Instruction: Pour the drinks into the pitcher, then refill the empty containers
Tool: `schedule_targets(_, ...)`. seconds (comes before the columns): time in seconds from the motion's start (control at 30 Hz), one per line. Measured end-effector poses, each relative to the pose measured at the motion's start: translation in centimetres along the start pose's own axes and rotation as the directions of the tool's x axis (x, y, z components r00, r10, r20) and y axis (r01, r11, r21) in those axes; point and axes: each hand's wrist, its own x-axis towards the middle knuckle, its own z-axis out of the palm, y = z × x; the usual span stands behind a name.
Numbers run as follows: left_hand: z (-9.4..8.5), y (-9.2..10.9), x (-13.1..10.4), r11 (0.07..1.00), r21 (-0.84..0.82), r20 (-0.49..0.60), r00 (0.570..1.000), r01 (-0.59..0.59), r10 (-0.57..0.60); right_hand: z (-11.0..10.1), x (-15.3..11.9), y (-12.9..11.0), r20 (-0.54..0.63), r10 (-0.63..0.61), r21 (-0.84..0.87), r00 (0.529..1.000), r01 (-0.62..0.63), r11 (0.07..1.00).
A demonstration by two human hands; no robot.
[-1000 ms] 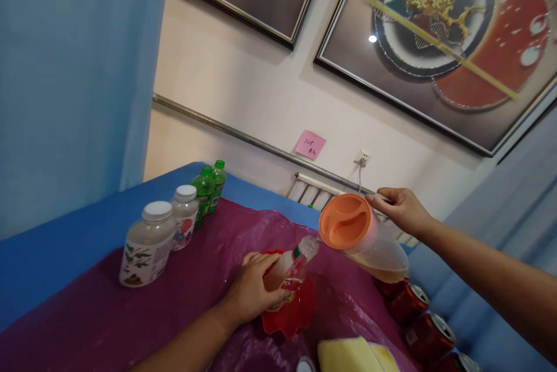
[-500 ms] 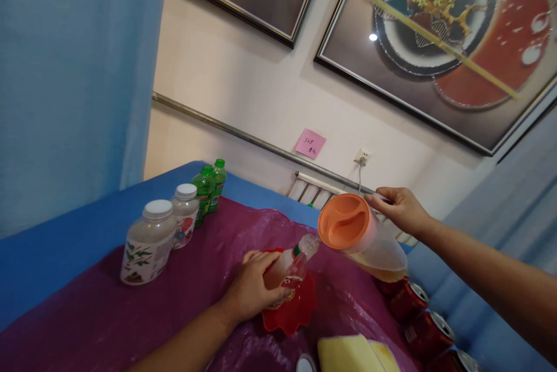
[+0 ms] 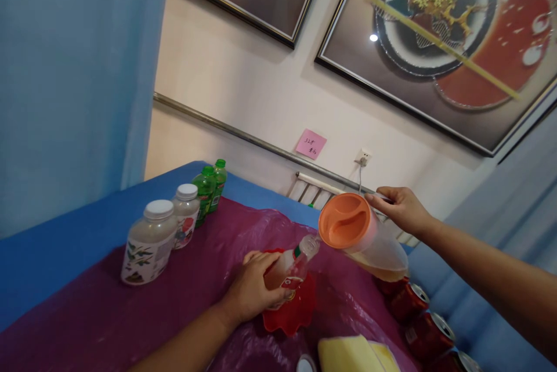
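My left hand (image 3: 255,285) is wrapped round a clear bottle (image 3: 290,276) with a red label, tilted to the right above a scalloped red dish (image 3: 293,308). The bottle has no cap on its mouth. By its handle my right hand (image 3: 404,209) grips a translucent pitcher (image 3: 374,247) with an orange lid (image 3: 343,221). The pitcher is tipped left, its lid edge right at the bottle's mouth, and some yellowish liquid lies along its lower side. Whether liquid is flowing between them I cannot tell.
White-capped jars (image 3: 150,244) and green bottles (image 3: 205,192) line the left side. Several red cans (image 3: 429,334) stand at the right. A folded yellow cloth (image 3: 350,354) and a white cap (image 3: 306,364) lie in front on the purple plastic sheet (image 3: 187,302). A wall with framed pictures rises behind.
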Motion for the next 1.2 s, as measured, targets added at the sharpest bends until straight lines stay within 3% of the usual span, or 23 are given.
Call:
schedule_targets(0.37,0.21,-0.27,-0.07,1.0,-0.003,-0.041,0.999,-0.02,0.02,-0.03,-0.38,-0.08,-0.019,-0.001,0.03,1.0,0.001,1.0)
schedule_targets(1.2,0.03,-0.04,-0.03,1.0,-0.019,-0.01,1.0,-0.014,0.014,0.22,-0.33,0.15,-0.024,-0.006,0.045,1.0,0.007,0.999)
